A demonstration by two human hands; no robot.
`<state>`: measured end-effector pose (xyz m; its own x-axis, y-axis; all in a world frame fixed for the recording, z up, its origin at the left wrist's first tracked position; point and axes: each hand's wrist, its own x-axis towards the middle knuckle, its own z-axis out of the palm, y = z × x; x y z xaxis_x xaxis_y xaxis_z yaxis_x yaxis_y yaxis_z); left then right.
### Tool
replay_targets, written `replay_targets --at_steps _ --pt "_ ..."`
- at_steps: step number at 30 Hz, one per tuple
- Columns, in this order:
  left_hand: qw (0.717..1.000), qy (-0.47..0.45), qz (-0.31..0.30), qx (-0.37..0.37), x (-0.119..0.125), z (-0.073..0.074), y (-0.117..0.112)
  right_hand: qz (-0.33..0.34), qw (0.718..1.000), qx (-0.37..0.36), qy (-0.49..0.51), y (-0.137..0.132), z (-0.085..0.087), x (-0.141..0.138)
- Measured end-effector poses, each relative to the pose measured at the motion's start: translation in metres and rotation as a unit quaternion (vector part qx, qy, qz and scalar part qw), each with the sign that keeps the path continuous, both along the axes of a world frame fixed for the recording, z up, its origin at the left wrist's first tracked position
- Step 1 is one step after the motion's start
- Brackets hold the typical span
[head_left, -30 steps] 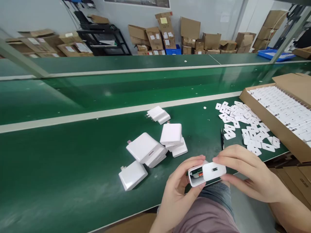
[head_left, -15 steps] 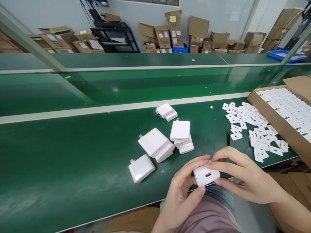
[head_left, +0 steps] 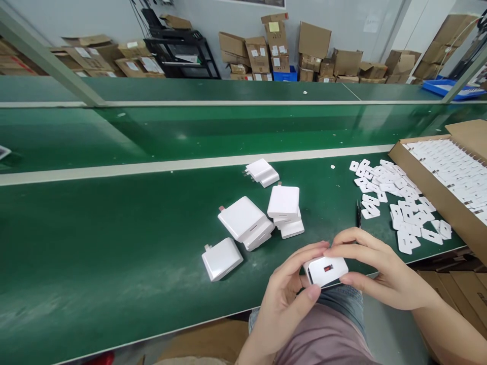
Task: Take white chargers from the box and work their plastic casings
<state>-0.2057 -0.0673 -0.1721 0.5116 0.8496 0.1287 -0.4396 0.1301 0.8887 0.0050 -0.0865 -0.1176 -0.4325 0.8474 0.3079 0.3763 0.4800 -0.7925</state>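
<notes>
Near the table's front edge, a white charger block (head_left: pixel 323 276) is held between both hands, its end face with a red-tinted USB slot turned up toward me. Fingers and thumb of my left hand (head_left: pixel 291 291) close round its left side. My right hand (head_left: pixel 380 271) grips the right end, fingertips on the top edge and thumb at the lower corner. A dark gap shows along the left edge of the end face. Beyond the hands lie more white chargers, some stacked (head_left: pixel 243 218), (head_left: pixel 283 203), with single chargers (head_left: pixel 222 258), (head_left: pixel 262 172) beside them.
Many small white slotted plates (head_left: pixel 409 218) lie loose to the right. Black tweezers (head_left: pixel 358 214) rest beside them. An open cardboard box (head_left: pixel 437 187) filled with white parts stands at the far right. A green conveyor belt (head_left: pixel 213 129) runs behind a pale strip.
The charger has tipped slightly in the hands, and a dark gap now shows at its end face's left edge. My right thumb has shifted upward. A pale item has entered at the belt's left.
</notes>
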Motion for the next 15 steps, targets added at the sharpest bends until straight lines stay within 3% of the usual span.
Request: replay_targets --at_steps 2,4,8,11,15 --pt "1.000 -0.001 -0.002 -0.008 0.001 0.000 0.001 0.001 0.996 -0.060 0.073 0.002 -0.003 0.001" --pt "1.000 0.000 0.007 -0.015 0.003 0.001 0.002 -0.006 0.972 -0.143 0.188 0.005 -0.008 -0.002" --pt "0.994 0.031 0.096 -0.040 0.009 0.009 0.001 -0.017 0.867 -0.268 0.420 0.006 -0.022 -0.017" --pt "0.981 0.057 0.175 -0.053 0.013 0.019 -0.003 -0.045 0.814 -0.302 0.494 0.003 -0.029 -0.032" --pt "0.977 0.090 0.191 -0.044 0.014 0.030 -0.005 -0.080 0.791 -0.327 0.511 0.002 -0.030 -0.044"
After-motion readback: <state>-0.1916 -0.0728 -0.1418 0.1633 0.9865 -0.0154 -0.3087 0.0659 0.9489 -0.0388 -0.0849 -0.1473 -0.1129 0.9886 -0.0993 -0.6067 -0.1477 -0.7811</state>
